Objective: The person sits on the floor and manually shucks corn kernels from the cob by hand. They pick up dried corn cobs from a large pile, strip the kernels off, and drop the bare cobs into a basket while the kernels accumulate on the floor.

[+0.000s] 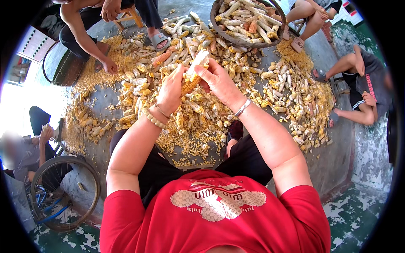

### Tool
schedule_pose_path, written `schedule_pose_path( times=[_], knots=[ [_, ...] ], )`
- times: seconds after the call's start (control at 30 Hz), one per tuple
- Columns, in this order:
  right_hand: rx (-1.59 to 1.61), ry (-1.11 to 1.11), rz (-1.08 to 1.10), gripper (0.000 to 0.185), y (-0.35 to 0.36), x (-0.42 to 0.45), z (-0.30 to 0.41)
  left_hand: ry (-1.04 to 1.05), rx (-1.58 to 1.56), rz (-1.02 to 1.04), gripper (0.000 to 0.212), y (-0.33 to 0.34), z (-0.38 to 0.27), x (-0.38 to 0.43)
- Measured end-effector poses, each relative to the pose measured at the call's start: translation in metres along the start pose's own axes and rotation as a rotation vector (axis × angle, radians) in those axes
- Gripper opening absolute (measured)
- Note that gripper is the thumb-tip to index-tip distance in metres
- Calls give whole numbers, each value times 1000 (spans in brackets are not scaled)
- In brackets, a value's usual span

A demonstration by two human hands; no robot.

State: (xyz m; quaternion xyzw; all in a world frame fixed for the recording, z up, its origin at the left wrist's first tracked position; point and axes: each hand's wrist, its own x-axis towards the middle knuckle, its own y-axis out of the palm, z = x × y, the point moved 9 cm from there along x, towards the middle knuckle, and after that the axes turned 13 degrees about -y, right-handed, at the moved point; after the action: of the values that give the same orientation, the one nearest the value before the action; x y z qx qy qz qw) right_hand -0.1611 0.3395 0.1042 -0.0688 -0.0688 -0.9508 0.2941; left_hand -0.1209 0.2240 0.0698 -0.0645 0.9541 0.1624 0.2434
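Observation:
My left hand [171, 90] is closed around a yellow ear of corn [190, 86], whose kernels show on its lower part. My right hand [218, 80] grips a pale, mostly stripped corn cob [200, 61], its thumb lying across it. Cob and ear are pressed together between the two hands; the fingers hide where they meet. Directly below spreads a heap of corn cobs [177, 118], some bare and some with kernels on them. Loose yellow kernels [186, 155] lie on the floor between my feet.
A round basket [212, 23] piled with cobs stands at the far side. Another basket [68, 71] is at the left, near a co-worker's hand [110, 66] over kernels. Other people sit around the heap. A bicycle wheel [95, 186] stands at the lower left.

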Motion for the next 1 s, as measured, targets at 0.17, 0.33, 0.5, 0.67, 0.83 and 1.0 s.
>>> schedule_pose_path(
  times=[0.17, 0.33, 0.5, 0.67, 0.83, 1.0],
  knots=[
    [5, 111, -70, 36, -6, -4, -9, 90, 406, 2, 34, 16, -12, -12],
    [-67, -134, -42, 38, 1, 0, -3, 8, 144, -173, 36, -6, -2, -7],
    [26, 98, -109, 45, -5, -7, -26, 52, 375, -9, 38, 6, -8, -7],
    [48, 63, -150, 42, -2, -9, -13, 426, 606, -150, 30, 19, -29, -22],
    [16, 28, -161, 39, 1, -14, -9, 198, 405, -210, 45, -4, -13, -4],
    [186, 207, -105, 53, 4, -14, -33, 320, 881, -83, 37, 22, -19, -9]
  ],
)
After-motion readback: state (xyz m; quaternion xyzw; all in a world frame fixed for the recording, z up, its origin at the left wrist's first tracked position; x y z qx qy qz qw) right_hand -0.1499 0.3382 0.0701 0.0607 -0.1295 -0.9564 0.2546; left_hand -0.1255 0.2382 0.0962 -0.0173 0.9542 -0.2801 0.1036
